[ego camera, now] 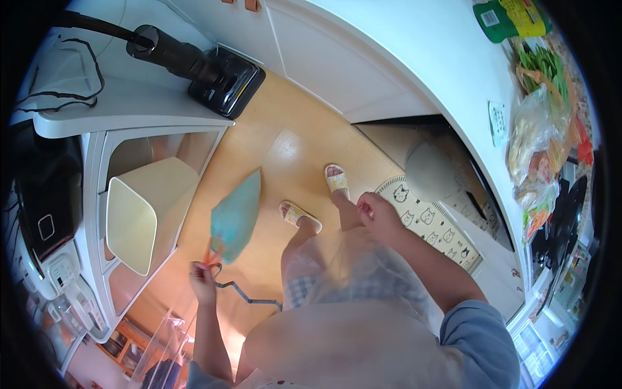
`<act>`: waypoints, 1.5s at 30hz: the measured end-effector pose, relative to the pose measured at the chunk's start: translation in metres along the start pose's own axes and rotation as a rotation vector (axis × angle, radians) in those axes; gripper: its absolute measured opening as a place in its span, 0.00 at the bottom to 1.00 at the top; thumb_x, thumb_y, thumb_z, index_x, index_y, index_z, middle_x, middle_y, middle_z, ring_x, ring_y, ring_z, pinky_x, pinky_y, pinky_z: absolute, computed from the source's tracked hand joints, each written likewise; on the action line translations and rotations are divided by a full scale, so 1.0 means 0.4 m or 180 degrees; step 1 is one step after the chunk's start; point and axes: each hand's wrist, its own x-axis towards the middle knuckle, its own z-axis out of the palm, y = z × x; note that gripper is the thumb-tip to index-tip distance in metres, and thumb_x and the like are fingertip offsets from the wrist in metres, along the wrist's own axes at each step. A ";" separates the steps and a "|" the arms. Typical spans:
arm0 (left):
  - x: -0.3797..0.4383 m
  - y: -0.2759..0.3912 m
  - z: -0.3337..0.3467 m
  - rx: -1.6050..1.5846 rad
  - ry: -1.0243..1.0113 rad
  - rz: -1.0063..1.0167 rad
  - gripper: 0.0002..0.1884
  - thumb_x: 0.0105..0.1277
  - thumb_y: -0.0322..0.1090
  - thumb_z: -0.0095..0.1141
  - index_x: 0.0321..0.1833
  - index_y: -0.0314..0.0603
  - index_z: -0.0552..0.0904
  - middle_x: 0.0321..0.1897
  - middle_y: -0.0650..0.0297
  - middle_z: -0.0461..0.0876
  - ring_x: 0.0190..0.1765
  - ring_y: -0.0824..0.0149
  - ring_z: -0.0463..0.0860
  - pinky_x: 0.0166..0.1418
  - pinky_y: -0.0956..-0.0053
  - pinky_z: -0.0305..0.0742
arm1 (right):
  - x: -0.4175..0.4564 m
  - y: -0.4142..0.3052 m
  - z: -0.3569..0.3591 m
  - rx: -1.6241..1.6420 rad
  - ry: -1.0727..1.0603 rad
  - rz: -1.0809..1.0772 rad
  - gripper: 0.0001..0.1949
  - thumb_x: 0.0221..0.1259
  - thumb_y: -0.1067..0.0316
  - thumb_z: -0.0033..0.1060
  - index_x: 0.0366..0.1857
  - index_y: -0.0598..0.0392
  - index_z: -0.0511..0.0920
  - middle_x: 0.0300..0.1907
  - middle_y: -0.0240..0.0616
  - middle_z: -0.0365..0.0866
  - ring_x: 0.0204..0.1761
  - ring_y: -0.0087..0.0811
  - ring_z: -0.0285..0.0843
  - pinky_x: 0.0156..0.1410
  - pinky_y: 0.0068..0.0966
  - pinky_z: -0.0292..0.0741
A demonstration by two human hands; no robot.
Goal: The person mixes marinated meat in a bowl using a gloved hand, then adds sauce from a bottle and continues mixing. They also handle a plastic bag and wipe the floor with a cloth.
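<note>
My left hand [203, 277] grips the orange top of a teal plastic bag [236, 219], which hangs out over the floor and looks full. A thin grey strap [250, 300] runs from beside that hand toward my body. My right hand [380, 214] is raised in front of me with curled fingers; whether anything is inside them is unclear. Just below it, blurred translucent plastic [340, 262] covers my lap and checked clothing. To the left of the teal bag, a cream waste bin [177, 187] stands upright against the cabinet, its mouth facing up.
A black floor cleaner [226, 80] sits on its base at the upper left. White cabinets [350, 63] line the far side. Along the right, a counter holds bagged vegetables [539, 131] and a green-and-yellow package [512, 19]. A cat-patterned mat [427, 219] lies on the floor.
</note>
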 end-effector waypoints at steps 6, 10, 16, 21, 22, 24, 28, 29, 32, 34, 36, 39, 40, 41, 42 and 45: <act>0.030 0.063 -0.119 0.2257 -0.0419 0.0135 0.08 0.63 0.28 0.61 0.38 0.39 0.73 0.28 0.55 0.82 0.33 0.63 0.86 0.37 0.70 0.77 | -0.098 0.072 0.026 -0.0169 0.0555 0.0116 0.05 0.58 0.75 0.61 0.37 0.55 0.77 0.34 0.45 0.81 0.33 0.44 0.83 0.40 0.35 0.80; 0.059 -0.003 -0.228 0.2399 -0.1070 0.0283 0.09 0.60 0.28 0.62 0.36 0.40 0.74 0.23 0.58 0.78 0.28 0.67 0.80 0.33 0.70 0.74 | -0.219 0.082 0.113 -0.0152 0.0883 0.0395 0.05 0.58 0.78 0.60 0.36 0.57 0.77 0.32 0.44 0.80 0.30 0.39 0.81 0.38 0.32 0.77; 0.147 -0.069 -0.361 0.2263 -0.1228 0.0109 0.06 0.57 0.26 0.62 0.34 0.40 0.76 0.25 0.56 0.79 0.29 0.62 0.81 0.35 0.67 0.75 | -0.410 -0.032 0.317 -0.0761 0.0866 0.0913 0.04 0.59 0.76 0.59 0.35 0.56 0.76 0.32 0.42 0.80 0.32 0.38 0.82 0.39 0.33 0.78; 0.222 -0.145 -0.495 0.2568 -0.1636 0.0415 0.07 0.56 0.24 0.61 0.37 0.40 0.80 0.26 0.55 0.81 0.31 0.59 0.82 0.36 0.66 0.76 | -0.517 -0.100 0.436 -0.1022 0.0550 0.0971 0.06 0.58 0.75 0.61 0.37 0.54 0.76 0.35 0.41 0.81 0.34 0.39 0.83 0.41 0.36 0.80; 0.236 -0.155 -0.513 0.2528 -0.1693 0.0431 0.07 0.55 0.23 0.60 0.36 0.39 0.80 0.26 0.55 0.81 0.30 0.57 0.81 0.36 0.64 0.76 | -0.530 -0.112 0.447 -0.0985 0.0534 0.1038 0.06 0.58 0.75 0.61 0.37 0.54 0.76 0.36 0.41 0.81 0.33 0.39 0.83 0.40 0.36 0.80; 0.260 -0.172 -0.547 0.2464 -0.1682 0.0386 0.07 0.54 0.21 0.60 0.35 0.39 0.79 0.24 0.60 0.78 0.29 0.65 0.77 0.35 0.70 0.73 | -0.544 -0.119 0.469 -0.0957 0.0530 0.1126 0.06 0.58 0.75 0.61 0.37 0.54 0.76 0.36 0.41 0.82 0.33 0.39 0.83 0.40 0.36 0.80; 0.314 -0.282 -0.634 0.2698 -0.1494 0.0391 0.05 0.55 0.22 0.61 0.33 0.41 0.81 0.30 0.55 0.84 0.33 0.57 0.83 0.39 0.65 0.78 | -0.551 -0.091 0.493 -0.0965 0.0617 0.1258 0.05 0.59 0.74 0.62 0.37 0.55 0.77 0.33 0.42 0.83 0.33 0.39 0.84 0.40 0.35 0.80; 0.328 -0.313 -0.660 0.2854 -0.1424 0.0468 0.05 0.55 0.23 0.61 0.34 0.42 0.82 0.33 0.52 0.86 0.36 0.51 0.86 0.41 0.63 0.80 | -0.549 -0.084 0.496 -0.0963 0.0650 0.1305 0.05 0.59 0.74 0.62 0.37 0.55 0.78 0.33 0.43 0.83 0.33 0.40 0.84 0.40 0.35 0.80; 0.370 -0.364 -0.748 0.3031 -0.1233 0.0164 0.03 0.55 0.24 0.61 0.31 0.42 0.82 0.33 0.53 0.87 0.38 0.52 0.87 0.43 0.62 0.82 | -0.546 -0.062 0.507 -0.0996 0.0748 0.1190 0.05 0.58 0.76 0.62 0.36 0.57 0.77 0.30 0.43 0.82 0.30 0.38 0.82 0.38 0.32 0.78; 0.377 -0.371 -0.802 0.2930 -0.1435 -0.0208 0.04 0.55 0.25 0.62 0.32 0.43 0.84 0.32 0.56 0.87 0.36 0.57 0.86 0.43 0.64 0.80 | -0.545 -0.067 0.517 -0.1015 0.0751 0.1197 0.05 0.58 0.76 0.62 0.36 0.57 0.78 0.29 0.43 0.83 0.30 0.38 0.82 0.38 0.32 0.78; 0.339 -0.381 -0.841 0.2767 -0.1997 -0.0672 0.05 0.55 0.26 0.62 0.33 0.44 0.85 0.31 0.59 0.85 0.36 0.62 0.83 0.44 0.67 0.79 | -0.541 -0.077 0.524 -0.1034 0.0720 0.1283 0.05 0.58 0.74 0.62 0.37 0.57 0.79 0.31 0.44 0.84 0.32 0.40 0.84 0.40 0.35 0.80; 0.272 -0.335 -0.857 0.2721 -0.2279 -0.0903 0.08 0.53 0.25 0.61 0.36 0.44 0.86 0.26 0.66 0.77 0.33 0.69 0.76 0.40 0.72 0.73 | -0.534 -0.097 0.532 -0.1086 0.0701 0.1238 0.04 0.58 0.75 0.62 0.36 0.58 0.77 0.29 0.43 0.83 0.30 0.37 0.82 0.38 0.32 0.78; 0.256 -0.333 -0.870 0.2735 -0.2297 -0.0986 0.08 0.52 0.25 0.61 0.35 0.44 0.87 0.27 0.66 0.77 0.34 0.69 0.76 0.40 0.71 0.73 | -0.532 -0.102 0.534 -0.1107 0.0691 0.1213 0.05 0.58 0.75 0.62 0.36 0.58 0.77 0.29 0.43 0.83 0.30 0.38 0.82 0.38 0.32 0.78; 0.244 -0.332 -0.881 0.2749 -0.2317 -0.1069 0.08 0.52 0.25 0.61 0.35 0.44 0.87 0.27 0.66 0.77 0.34 0.68 0.76 0.41 0.71 0.73 | -0.531 -0.107 0.536 -0.1129 0.0684 0.1188 0.05 0.58 0.75 0.62 0.36 0.58 0.78 0.29 0.43 0.83 0.30 0.38 0.83 0.38 0.32 0.78; 0.239 -0.333 -0.887 0.2843 -0.2372 -0.1083 0.08 0.52 0.27 0.62 0.35 0.46 0.88 0.28 0.64 0.79 0.36 0.67 0.78 0.43 0.70 0.75 | -0.526 -0.114 0.535 -0.1161 0.0678 0.1162 0.05 0.59 0.75 0.62 0.36 0.58 0.78 0.29 0.43 0.83 0.30 0.38 0.83 0.38 0.32 0.78; 0.273 -0.318 -0.911 0.3242 -0.2549 -0.1190 0.06 0.51 0.29 0.64 0.33 0.46 0.88 0.32 0.60 0.84 0.39 0.64 0.83 0.46 0.69 0.78 | -0.514 -0.141 0.523 -0.1178 0.0597 0.1241 0.05 0.58 0.73 0.62 0.37 0.57 0.79 0.32 0.45 0.84 0.33 0.41 0.84 0.41 0.35 0.80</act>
